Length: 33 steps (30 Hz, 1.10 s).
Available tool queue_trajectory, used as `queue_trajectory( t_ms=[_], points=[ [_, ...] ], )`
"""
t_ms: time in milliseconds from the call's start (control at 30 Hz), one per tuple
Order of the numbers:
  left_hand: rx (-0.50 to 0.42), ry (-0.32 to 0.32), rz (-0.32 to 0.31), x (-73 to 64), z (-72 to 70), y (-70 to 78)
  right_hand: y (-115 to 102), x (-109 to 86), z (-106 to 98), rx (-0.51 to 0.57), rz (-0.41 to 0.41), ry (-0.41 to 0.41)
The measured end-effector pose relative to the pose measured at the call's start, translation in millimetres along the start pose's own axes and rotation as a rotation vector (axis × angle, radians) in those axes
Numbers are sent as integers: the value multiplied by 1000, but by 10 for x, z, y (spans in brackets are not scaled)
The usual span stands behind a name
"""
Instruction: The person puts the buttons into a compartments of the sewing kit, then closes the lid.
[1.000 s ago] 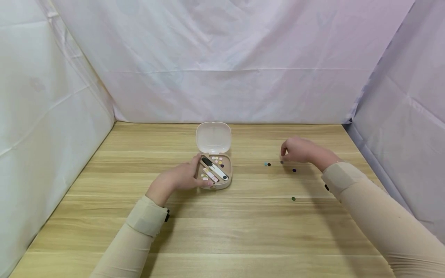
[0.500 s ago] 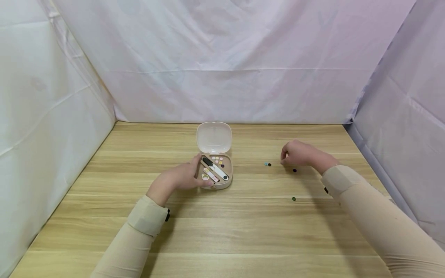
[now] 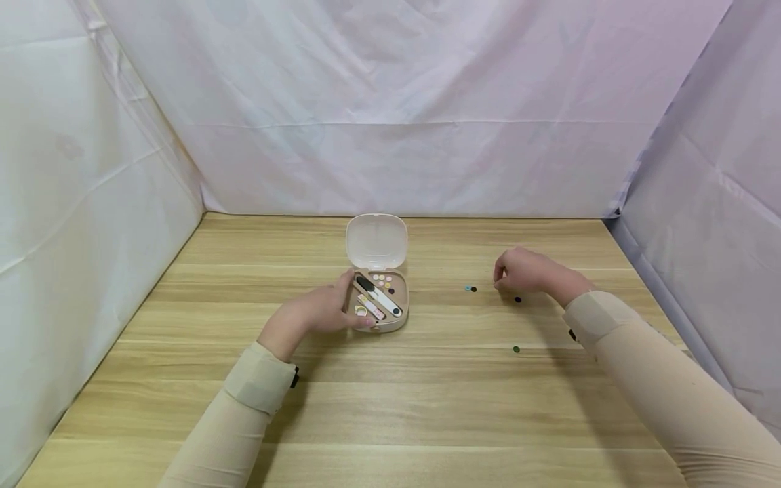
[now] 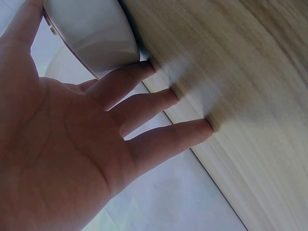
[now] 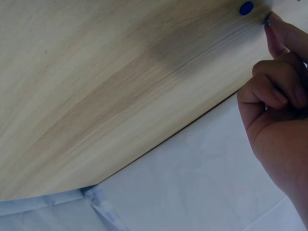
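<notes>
A small beige sewing box [image 3: 399, 321] stands with its lid [image 3: 377, 242] raised. It contains a white-handled tool with a dark end [image 3: 379, 295], a pink patterned piece [image 3: 371, 307] and several pale, yellow and dark buttons. My left hand [image 3: 320, 308] holds the box at its left side, thumb at the front and index finger near the back corner. The other fingers spread along the tabletop in the left wrist view. Over to the right, my right hand [image 3: 526, 268] pinches a small dark button [image 5: 267, 21] at table level, its other fingers curled in.
Loose buttons lie on the wooden table [image 3: 427, 407]: light blue [image 3: 467, 289] and black [image 3: 474, 289] left of the right hand, dark blue [image 3: 518, 299] just below it, green [image 3: 516, 349] nearer the front. White cloth [image 3: 390, 169] hangs behind and at both sides.
The right hand's fingertips have come down and closed on the dark button, which was visible beneath them a second ago. The left hand and the box have stayed in place.
</notes>
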<state>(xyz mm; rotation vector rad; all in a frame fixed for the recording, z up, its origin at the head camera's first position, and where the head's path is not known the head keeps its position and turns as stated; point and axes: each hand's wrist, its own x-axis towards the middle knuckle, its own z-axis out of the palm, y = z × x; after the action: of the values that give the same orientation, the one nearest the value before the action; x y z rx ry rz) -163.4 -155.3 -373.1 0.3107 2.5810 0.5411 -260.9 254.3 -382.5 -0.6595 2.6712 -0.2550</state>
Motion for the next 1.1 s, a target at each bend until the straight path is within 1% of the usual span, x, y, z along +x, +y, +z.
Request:
queue_trajectory(
  t_ms=[400,633,800,1033,1100],
  points=[
    [1,0,-2,1,-9,10,-7,7,-4,19,10,1],
    [6,1,0,2,-7,8,-19,39,-16,26,-19,7],
    [5,0,3,8,0,8,-100,30,-77,13,-49,21],
    [-4,0,6,16,9,1,-252,69,-167,0,-42,17],
    [-3,0,4,16,8,0,-300,83,-191,-5,-57,15]
  ],
)
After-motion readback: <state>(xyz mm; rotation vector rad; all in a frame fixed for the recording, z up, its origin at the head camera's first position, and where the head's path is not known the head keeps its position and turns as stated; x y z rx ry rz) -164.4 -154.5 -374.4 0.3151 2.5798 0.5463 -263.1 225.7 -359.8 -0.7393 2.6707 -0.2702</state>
